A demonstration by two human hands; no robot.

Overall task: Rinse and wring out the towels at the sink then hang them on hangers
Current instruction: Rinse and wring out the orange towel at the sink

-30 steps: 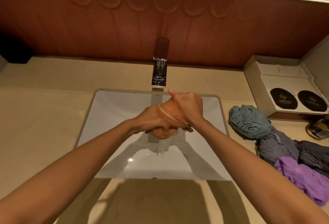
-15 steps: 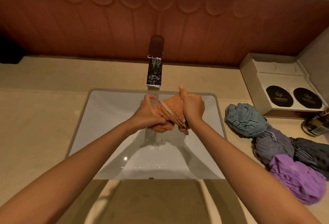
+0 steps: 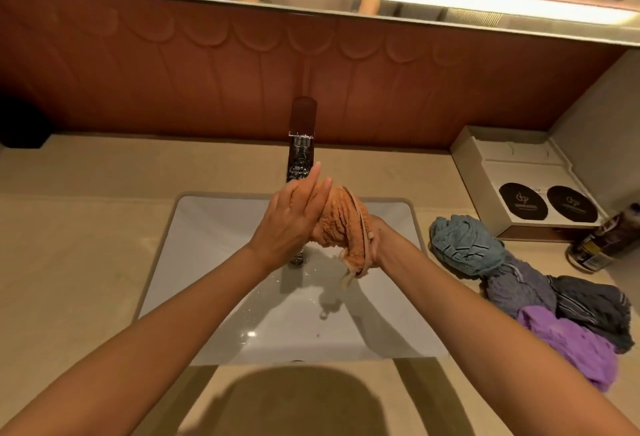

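Orange towel (image 3: 341,224), bunched, sits between both hands above the white sink basin (image 3: 207,245), just below the faucet (image 3: 301,155). Left hand (image 3: 294,217) presses flat against it, fingers straight. Right hand (image 3: 376,233) is mostly hidden behind the towel; its grip cannot be determined.

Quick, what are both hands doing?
Left hand: open, pressing flat on the orange towel.
Right hand: gripping that towel, fingers mostly hidden.

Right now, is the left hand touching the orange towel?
Touching. The head view shows the left hand, fingers straight, pressed flat against the orange towel, with no gap.
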